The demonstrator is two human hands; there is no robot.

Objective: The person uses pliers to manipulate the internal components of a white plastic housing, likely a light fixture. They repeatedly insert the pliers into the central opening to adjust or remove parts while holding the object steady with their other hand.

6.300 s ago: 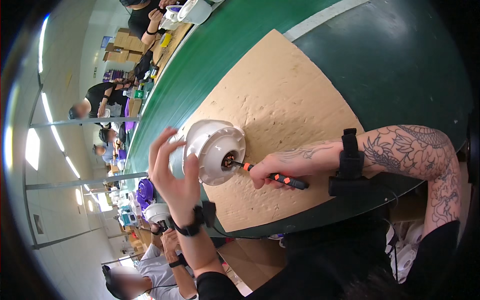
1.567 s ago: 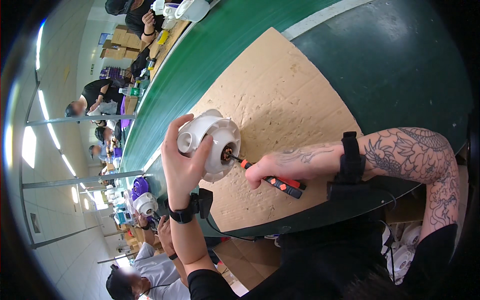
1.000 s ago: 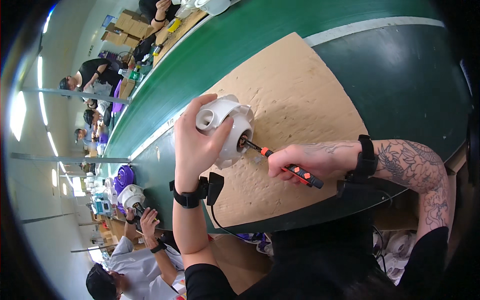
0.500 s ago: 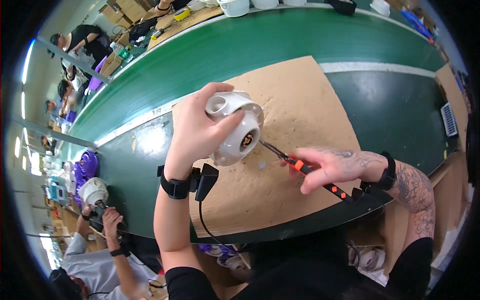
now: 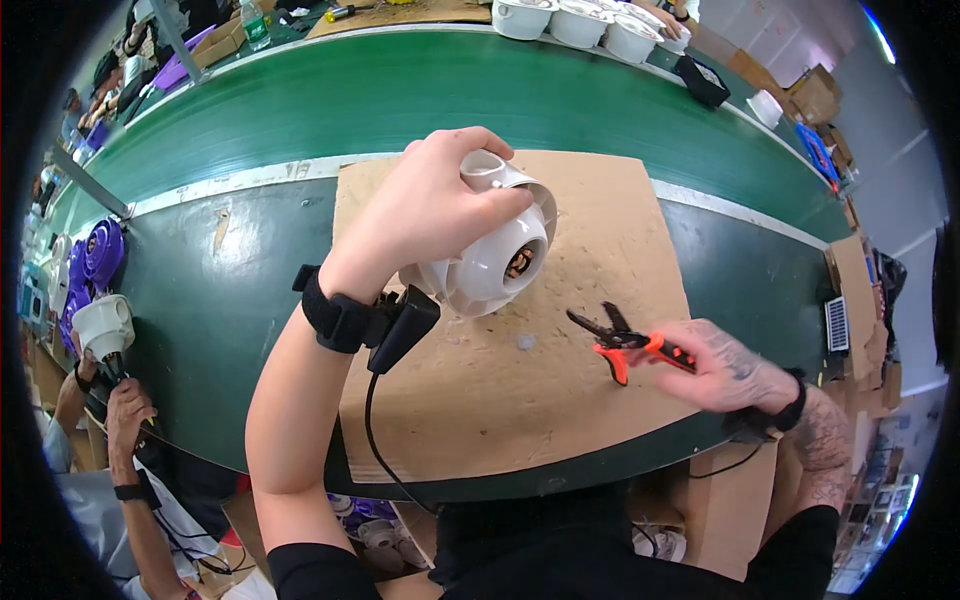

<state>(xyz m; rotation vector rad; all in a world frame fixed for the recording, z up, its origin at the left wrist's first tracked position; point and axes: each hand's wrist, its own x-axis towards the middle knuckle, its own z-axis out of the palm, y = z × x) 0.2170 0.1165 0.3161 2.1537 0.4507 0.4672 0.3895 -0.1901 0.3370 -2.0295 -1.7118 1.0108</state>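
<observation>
- Gripping a white plastic housing (image 5: 492, 250) from above, the left hand (image 5: 430, 215) has its fingers wrapped over the top and holds the part lifted clear of the cardboard sheet (image 5: 560, 400), open mouth tilted toward the person.
- Inside that mouth a small brown metal core shows; what it is exactly is too small to tell.
- The right hand (image 5: 725, 368) is closed round the orange handles of a pair of cutters (image 5: 625, 340), whose dark jaws stand open and point at the housing, with a clear gap between tip and part.
- A black wrist strap with a small box and a cable hangs from the left wrist, close under the housing.
- The cardboard lies on a green conveyor belt (image 5: 400, 90); more white housings (image 5: 580, 20) stand at the far edge.
- At the lower left a co-worker's hand (image 5: 125, 415) works on another white part (image 5: 103, 325).
- Risks, as a judgement: the housing is held by one hand only, so a loosened grip could drop it onto the cardboard; the open cutter tips could scrape the white rim or nick the core if brought in askew; the dangling cable could snag on the part.
</observation>
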